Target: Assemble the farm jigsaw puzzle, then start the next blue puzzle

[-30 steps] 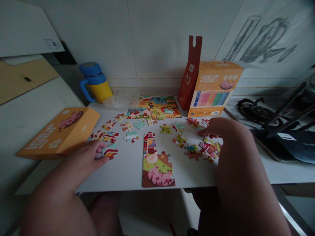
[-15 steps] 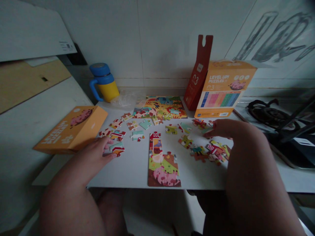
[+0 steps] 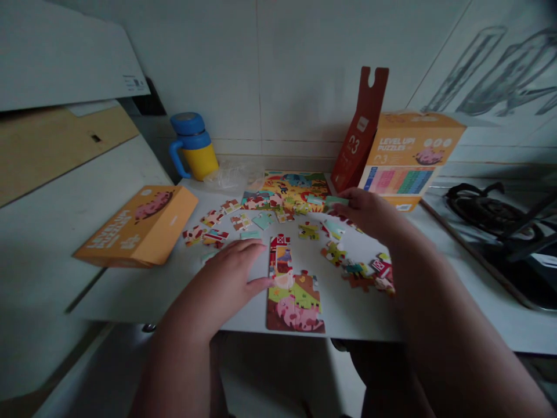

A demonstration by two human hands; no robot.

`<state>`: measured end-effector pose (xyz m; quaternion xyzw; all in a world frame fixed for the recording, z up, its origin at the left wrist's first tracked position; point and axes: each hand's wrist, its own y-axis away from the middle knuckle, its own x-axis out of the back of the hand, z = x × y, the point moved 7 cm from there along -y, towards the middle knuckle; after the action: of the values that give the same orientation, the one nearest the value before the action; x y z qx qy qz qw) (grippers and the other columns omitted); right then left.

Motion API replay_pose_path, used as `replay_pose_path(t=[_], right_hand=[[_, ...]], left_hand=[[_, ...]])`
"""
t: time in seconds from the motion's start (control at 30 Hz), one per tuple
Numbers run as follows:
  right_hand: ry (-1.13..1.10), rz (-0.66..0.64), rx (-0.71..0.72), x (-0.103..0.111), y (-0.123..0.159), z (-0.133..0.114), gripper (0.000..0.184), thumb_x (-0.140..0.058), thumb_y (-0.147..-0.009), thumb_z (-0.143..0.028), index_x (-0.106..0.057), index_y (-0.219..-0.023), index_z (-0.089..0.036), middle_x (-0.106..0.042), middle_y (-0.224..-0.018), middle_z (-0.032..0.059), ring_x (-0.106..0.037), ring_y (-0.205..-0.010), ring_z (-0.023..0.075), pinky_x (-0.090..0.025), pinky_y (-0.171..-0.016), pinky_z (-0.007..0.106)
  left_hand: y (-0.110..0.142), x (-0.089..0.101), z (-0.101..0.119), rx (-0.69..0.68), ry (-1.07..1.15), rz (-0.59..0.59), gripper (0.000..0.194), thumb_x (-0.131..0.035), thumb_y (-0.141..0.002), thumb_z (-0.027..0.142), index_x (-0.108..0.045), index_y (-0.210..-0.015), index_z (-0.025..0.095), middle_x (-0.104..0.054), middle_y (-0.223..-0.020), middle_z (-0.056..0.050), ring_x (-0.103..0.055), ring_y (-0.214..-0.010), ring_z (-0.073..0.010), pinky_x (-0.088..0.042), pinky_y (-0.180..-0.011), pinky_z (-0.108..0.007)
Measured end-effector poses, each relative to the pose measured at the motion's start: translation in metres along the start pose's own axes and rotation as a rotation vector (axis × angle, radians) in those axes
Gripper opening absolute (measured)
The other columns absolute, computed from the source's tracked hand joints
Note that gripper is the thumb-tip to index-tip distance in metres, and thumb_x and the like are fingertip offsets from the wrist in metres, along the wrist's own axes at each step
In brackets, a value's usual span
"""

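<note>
My right hand (image 3: 366,210) pinches a pale green puzzle piece (image 3: 334,201) near the right edge of a colourful picture sheet (image 3: 296,184). Fingers apart, my left hand (image 3: 237,268) reaches over the table, its thumb tip at the left edge of the joined puzzle section (image 3: 296,307). That section shows a red barn at its top, a hen and a pink pig at its bottom. Loose pieces lie in an arc around it, such as a green piece (image 3: 308,231), a mint piece (image 3: 263,220) and a barn piece (image 3: 381,267). My left hand partly covers some pieces.
An orange box (image 3: 137,226) lies at the left. Behind it stand a blue and yellow flask (image 3: 198,151) and a crumpled clear plastic bag (image 3: 235,176). A puzzle box (image 3: 411,159) with a raised red flap stands at the back right, beside a gas stove (image 3: 491,215).
My left hand has moved right from the loose pieces to the joined section. My right hand has moved up and left, carrying a pale green piece. The view has shifted slightly.
</note>
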<state>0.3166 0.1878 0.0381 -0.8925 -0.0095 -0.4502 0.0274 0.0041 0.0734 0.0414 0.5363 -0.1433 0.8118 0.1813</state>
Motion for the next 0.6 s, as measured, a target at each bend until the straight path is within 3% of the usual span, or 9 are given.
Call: replay_pose_path(t=[0.1, 0.2, 0.4, 0.6], right_hand=[[-0.305, -0.13, 0.085, -0.051, 0.004, -0.043, 0.023, -0.058, -0.103, -0.036, -0.064, -0.119, -0.021, -0.081, -0.094, 0.0063, -0.073, -0.077, 0.018, -0.051, -0.064, 0.026], [-0.266, -0.106, 0.23, -0.08, 0.009, -0.075, 0.021, -0.063, -0.101, -0.037, -0.07, -0.114, -0.022, -0.08, -0.09, 0.0022, -0.07, -0.076, 0.0172, -0.048, -0.066, 0.026], [-0.062, -0.083, 0.326, -0.096, 0.011, -0.085, 0.021, -0.066, -0.099, -0.031, -0.077, -0.115, -0.022, -0.081, -0.098, 0.0038, -0.069, -0.081, 0.0186, -0.046, -0.073, 0.028], [0.028, -0.078, 0.394, -0.096, 0.009, -0.088, 0.03, -0.064, -0.102, -0.027, -0.077, -0.129, -0.022, -0.081, -0.123, 0.0101, -0.074, -0.108, 0.0251, -0.052, -0.095, 0.034]], left_hand=[[-0.005, -0.019, 0.015, -0.062, 0.035, -0.075, 0.064, -0.079, -0.094, 0.047, -0.063, -0.15, 0.021, -0.06, -0.161, -0.011, -0.053, -0.152, -0.0276, -0.039, -0.13, -0.044], [-0.008, -0.03, 0.02, -0.07, 0.047, -0.112, 0.06, -0.083, -0.091, 0.041, -0.067, -0.145, 0.021, -0.061, -0.16, -0.013, -0.055, -0.15, -0.0296, -0.041, -0.129, -0.046], [-0.009, -0.033, 0.024, -0.06, 0.021, -0.111, 0.061, -0.086, -0.087, 0.032, -0.068, -0.144, 0.019, -0.061, -0.159, -0.015, -0.058, -0.148, -0.0311, -0.045, -0.126, -0.046], [-0.009, -0.032, 0.026, -0.059, -0.002, -0.114, 0.061, -0.085, -0.087, 0.031, -0.067, -0.143, 0.014, -0.061, -0.159, -0.017, -0.059, -0.146, -0.032, -0.048, -0.123, -0.043]])
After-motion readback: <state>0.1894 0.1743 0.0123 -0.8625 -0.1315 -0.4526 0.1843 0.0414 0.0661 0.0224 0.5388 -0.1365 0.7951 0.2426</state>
